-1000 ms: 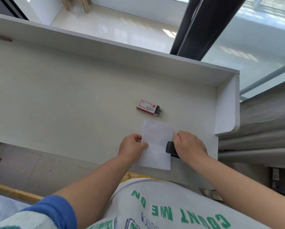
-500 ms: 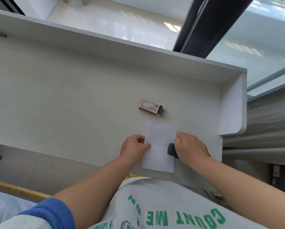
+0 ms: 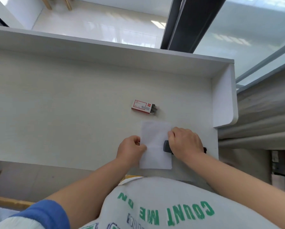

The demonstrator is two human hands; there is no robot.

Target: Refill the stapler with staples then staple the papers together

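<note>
White papers (image 3: 153, 142) lie near the front edge of the white desk (image 3: 64, 113). My left hand (image 3: 130, 149) pinches their left edge. My right hand (image 3: 184, 142) presses down on a dark stapler (image 3: 166, 146), whose nose sits over the papers' right edge; most of the stapler is hidden under the hand. A red and white staple box (image 3: 142, 106) lies behind the papers, with its right end open and staples showing.
The desk has a raised back wall (image 3: 105, 52) and a side panel (image 3: 222, 100) at the right. A grey curtain (image 3: 262, 113) hangs beyond the right edge. The floor shows below the front edge at the left.
The hands have barely moved. My right hand has slid slightly further over the stapler and the papers' right edge. The view has shifted a little.
</note>
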